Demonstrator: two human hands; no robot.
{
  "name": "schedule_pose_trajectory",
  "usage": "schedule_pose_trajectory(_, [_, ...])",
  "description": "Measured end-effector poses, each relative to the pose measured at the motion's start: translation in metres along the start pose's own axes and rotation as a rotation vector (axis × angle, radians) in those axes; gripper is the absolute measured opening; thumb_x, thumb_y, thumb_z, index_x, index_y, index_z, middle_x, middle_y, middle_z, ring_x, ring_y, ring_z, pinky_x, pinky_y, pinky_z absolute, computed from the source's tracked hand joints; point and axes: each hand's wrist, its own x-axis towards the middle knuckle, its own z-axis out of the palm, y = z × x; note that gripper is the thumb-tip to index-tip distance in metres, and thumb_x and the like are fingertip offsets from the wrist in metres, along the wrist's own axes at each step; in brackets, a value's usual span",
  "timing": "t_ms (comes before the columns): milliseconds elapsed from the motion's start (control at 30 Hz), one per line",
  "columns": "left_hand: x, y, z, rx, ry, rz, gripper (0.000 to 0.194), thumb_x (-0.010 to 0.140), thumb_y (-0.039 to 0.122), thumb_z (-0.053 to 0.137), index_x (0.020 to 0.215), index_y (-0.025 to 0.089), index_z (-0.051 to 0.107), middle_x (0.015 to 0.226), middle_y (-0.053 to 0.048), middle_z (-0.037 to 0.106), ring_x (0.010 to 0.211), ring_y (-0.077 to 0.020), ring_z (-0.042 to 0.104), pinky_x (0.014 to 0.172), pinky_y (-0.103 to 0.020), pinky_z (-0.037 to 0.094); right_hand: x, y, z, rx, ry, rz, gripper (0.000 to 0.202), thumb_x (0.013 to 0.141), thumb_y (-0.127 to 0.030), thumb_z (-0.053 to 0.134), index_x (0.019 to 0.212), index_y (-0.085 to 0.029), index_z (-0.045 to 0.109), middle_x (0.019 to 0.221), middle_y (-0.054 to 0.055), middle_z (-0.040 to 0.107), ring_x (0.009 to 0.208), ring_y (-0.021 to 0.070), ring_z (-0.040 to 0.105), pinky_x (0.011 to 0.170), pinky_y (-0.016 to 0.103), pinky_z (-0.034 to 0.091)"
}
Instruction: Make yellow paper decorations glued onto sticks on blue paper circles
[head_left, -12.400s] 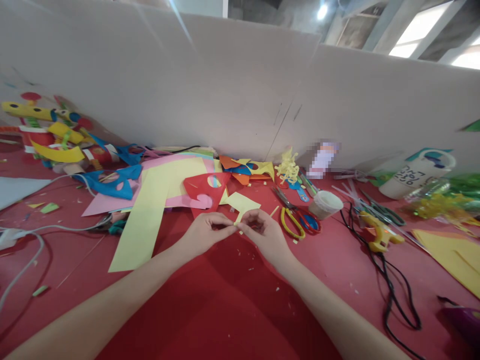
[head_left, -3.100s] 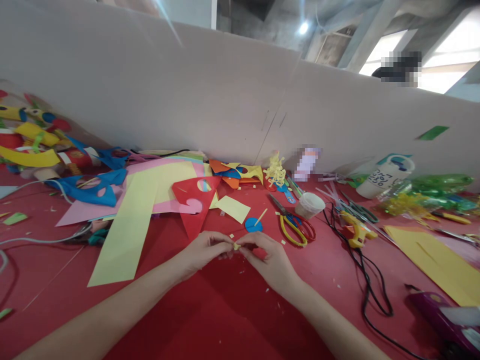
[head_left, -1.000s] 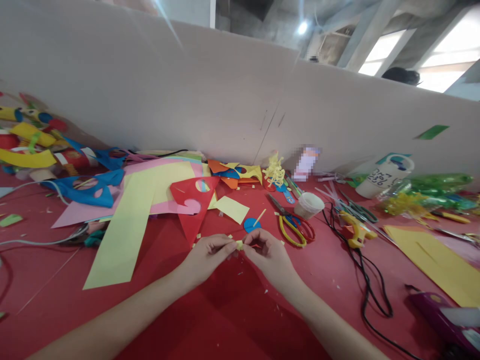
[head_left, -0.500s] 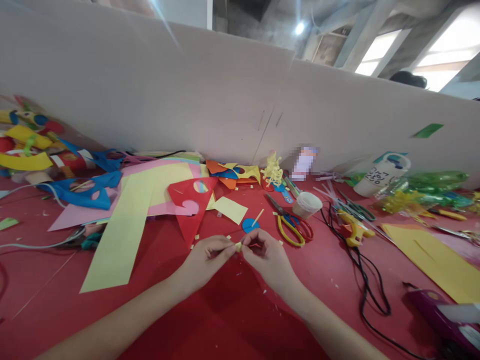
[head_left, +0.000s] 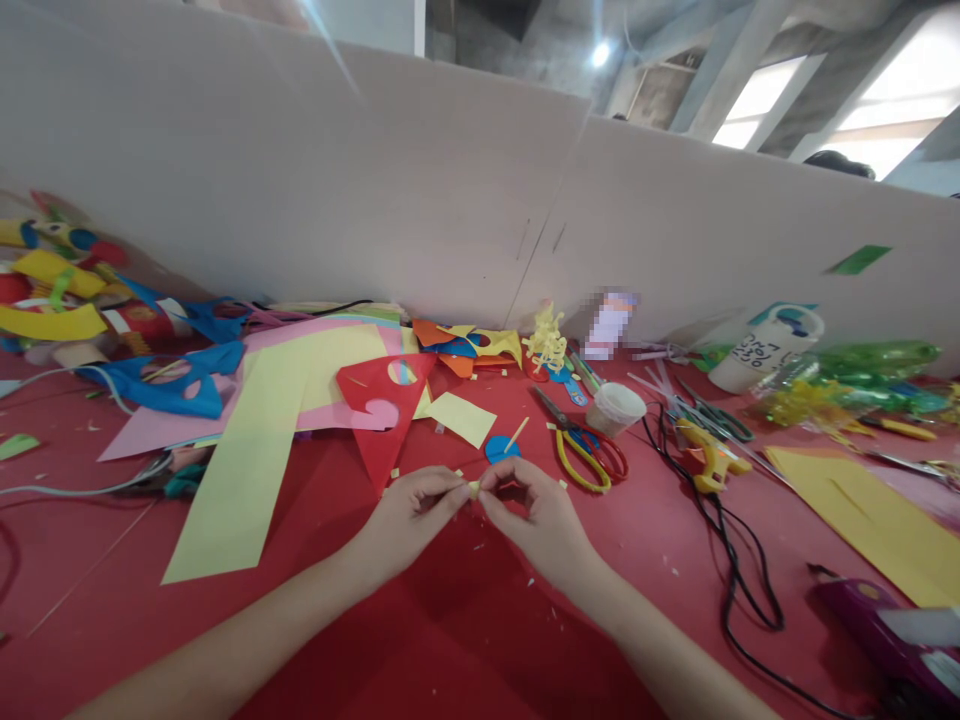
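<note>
Between the fingertips of both hands is a tiny pale yellow piece of paper, mostly covered by the fingers. My left hand pinches it from the left, and my right hand pinches it from the right. Just beyond my fingers lies a blue disc with a thin pale yellow strip across it. A pale yellow rectangle of paper rests farther back. Scissors with yellow and red handles lie beyond my right hand. A red cut-out shape is beyond my left hand.
Long pale yellow paper and blue cut-out masks cover the left side. A white cup, a yellow glue gun with a black cable and a purple glue gun are on the right. A white partition stands behind.
Both hands stay in nearly the same place, with the fingertips shifted very slightly around the small paper piece. The view has barely moved.
</note>
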Motion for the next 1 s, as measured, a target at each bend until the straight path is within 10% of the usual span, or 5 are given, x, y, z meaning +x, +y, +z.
schedule_pose_trajectory(1000, [0.0010, 0.0032, -0.0006, -0.059, 0.005, -0.051, 0.031, 0.084, 0.035, 0.046, 0.061, 0.017, 0.057, 0.060, 0.001, 0.053, 0.061, -0.0122, 0.049, 0.061, -0.024, 0.040, 0.0046, 0.0036, -0.0044, 0.162, -0.068, 0.144, 0.020, 0.076, -0.037, 0.055, 0.072, -0.018, 0.058, 0.066, 0.000, 0.055, 0.062, 0.0123, 0.050, 0.062, 0.026, 0.041])
